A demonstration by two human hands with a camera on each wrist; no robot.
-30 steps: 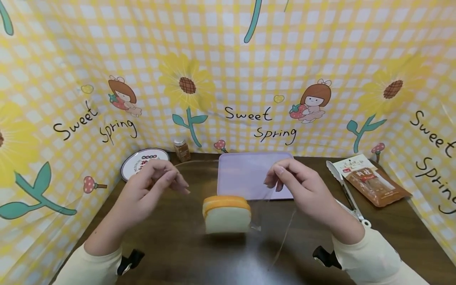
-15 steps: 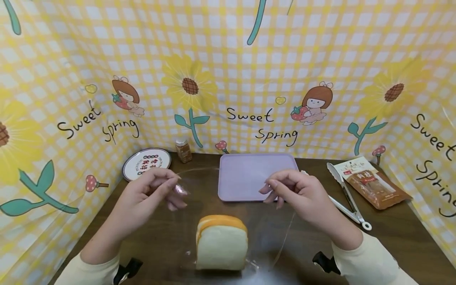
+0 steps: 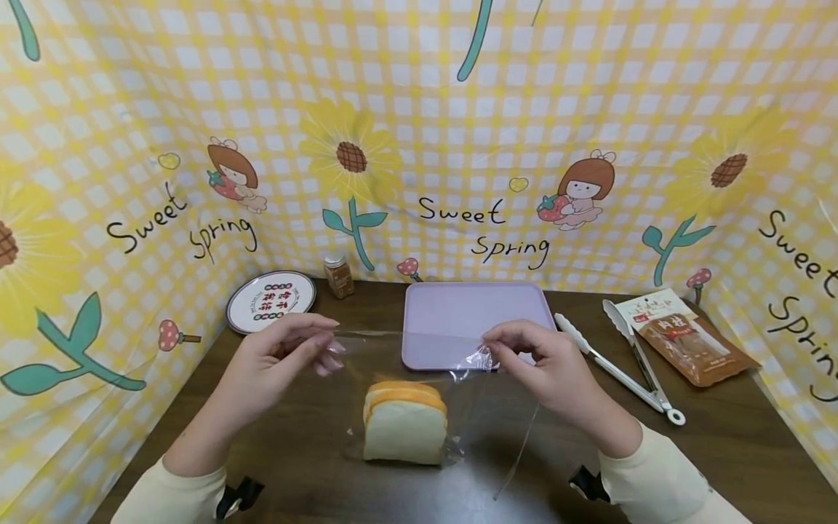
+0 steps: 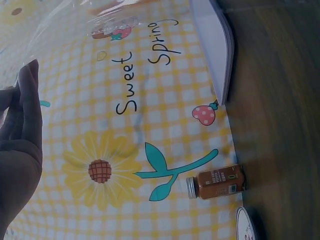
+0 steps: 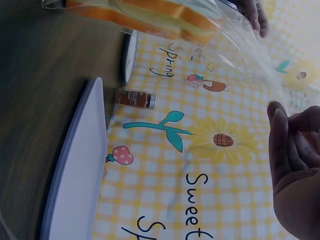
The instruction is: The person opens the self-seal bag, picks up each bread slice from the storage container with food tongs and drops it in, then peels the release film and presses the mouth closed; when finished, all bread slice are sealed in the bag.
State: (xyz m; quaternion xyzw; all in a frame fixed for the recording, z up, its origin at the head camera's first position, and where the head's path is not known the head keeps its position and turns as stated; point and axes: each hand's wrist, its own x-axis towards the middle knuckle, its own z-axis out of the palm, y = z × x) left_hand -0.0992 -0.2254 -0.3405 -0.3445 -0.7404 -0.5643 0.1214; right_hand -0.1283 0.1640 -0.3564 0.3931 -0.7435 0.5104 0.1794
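Observation:
Two slices of bread with orange crusts stand upright in a clear plastic bag. In the right wrist view the bread shows at the top through the film. My left hand pinches the bag's upper left edge between thumb and fingers. At the upper right corner my right hand pinches the film the same way. The bag hangs between both hands over the dark table. Left wrist view: my hand is at the left edge, with film stretching up from its fingertips.
A lilac tray lies behind the bag. A white plate and a spice jar are at the back left. White-tipped tongs and a brown food packet lie right. A checked cloth surrounds the table.
The bag with the bread has swung down toward me, then back up a little. Both hands have lowered slightly and keep hold of the film.

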